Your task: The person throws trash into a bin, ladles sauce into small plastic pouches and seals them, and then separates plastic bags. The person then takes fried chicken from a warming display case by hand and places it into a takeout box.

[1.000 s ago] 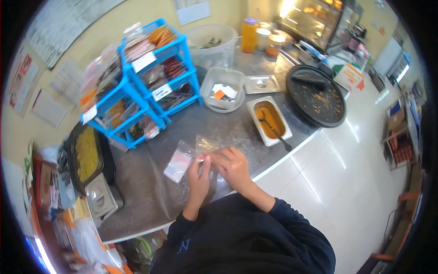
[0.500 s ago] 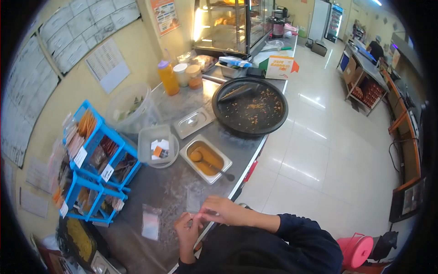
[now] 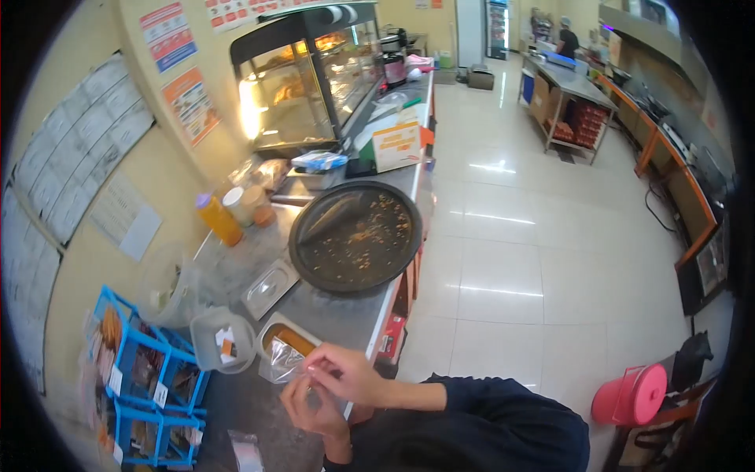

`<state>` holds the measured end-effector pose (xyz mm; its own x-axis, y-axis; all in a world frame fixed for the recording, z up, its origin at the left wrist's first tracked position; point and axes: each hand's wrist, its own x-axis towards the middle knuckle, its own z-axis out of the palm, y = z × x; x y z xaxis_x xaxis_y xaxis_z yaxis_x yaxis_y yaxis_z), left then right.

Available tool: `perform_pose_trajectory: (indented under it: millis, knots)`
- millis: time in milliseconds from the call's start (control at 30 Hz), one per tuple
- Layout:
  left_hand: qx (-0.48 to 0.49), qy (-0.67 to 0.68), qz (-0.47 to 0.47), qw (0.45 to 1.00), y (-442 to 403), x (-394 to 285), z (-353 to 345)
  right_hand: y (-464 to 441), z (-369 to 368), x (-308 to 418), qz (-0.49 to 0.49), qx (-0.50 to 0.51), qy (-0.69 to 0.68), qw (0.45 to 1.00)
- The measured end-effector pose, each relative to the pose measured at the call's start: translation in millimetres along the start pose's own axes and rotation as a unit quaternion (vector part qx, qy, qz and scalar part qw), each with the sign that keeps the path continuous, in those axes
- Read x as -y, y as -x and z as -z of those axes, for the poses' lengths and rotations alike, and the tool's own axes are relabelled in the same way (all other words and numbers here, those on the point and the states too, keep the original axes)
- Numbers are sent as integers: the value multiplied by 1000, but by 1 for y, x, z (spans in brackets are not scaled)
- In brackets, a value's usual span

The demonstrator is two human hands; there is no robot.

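Note:
Both hands meet over the near edge of the steel counter, fingers pinched together at the mouth of a small clear plastic bag (image 3: 285,362). My left hand (image 3: 316,407) is the lower one, its fingers curled. My right hand (image 3: 348,374) reaches in from the right, closed at the same edge of the bag. Behind the bag is a metal pan of orange-brown sauce (image 3: 294,340), partly covered by it from this view. On the counter below lies a packet of clear plastic bags (image 3: 245,451), cut off by the frame's bottom edge.
A large black round pan (image 3: 358,252) with crumbs sits farther along the counter, near a metal lid (image 3: 270,289). Left stand blue baskets (image 3: 161,370) and a clear tub (image 3: 211,350). A lit food display case (image 3: 295,86) is beyond. A person (image 3: 567,41) stands far off.
The camera view has turned, so the counter appears lower and farther left. The clear bag is now lifted and more opened out, in front of the sauce pan. Both hands stay together.

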<state>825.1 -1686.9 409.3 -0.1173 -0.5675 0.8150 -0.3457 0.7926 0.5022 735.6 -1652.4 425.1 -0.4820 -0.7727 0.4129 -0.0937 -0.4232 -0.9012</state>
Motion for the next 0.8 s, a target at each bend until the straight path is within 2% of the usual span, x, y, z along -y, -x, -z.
perform_pose_trajectory:
  millis: [33,67,133,167,200,267,367,400,500,533,567,600,633,667,700,733,800]
  knots:
    - [-1,-6,26,1000,2,0,-5,1,4,-1,28,11,43,999]
    - [4,59,98,993,8,6,-9,-1,8,-4,98,15,94,991]
    - [12,180,243,953,22,17,-15,-2,15,-10,231,29,194,953]
    - [68,209,316,923,27,16,-12,0,20,-12,253,47,193,947]
    - [62,306,371,875,25,10,-13,0,25,-16,269,37,206,940]
    - [43,487,464,739,20,-2,-19,-1,36,-25,302,20,233,924]
    - [14,516,566,643,12,-21,-19,-4,58,-20,267,37,228,936]
    - [23,532,567,629,13,-23,-19,-4,63,-21,263,43,229,936]
    - [51,577,549,602,18,-10,-20,-4,55,-19,43,73,89,992]
    - [61,591,532,603,25,7,-17,-5,59,-21,-43,140,-63,987]
    - [71,603,516,604,34,22,-11,-8,64,-25,-130,201,-214,947]
    - [102,656,498,558,36,28,-5,-8,67,-27,-212,254,-358,873]
    - [134,706,474,509,37,35,0,-8,66,-25,-261,282,-402,831]
    - [165,751,447,458,40,40,5,-5,64,-26,-276,277,-437,810]
    - [120,709,515,467,39,34,13,-4,63,-28,-292,273,-470,787]
    - [106,683,539,481,29,19,19,-4,62,-30,-306,269,-500,764]
    - [81,624,589,506,4,-12,23,-14,61,-23,-305,248,-479,785]
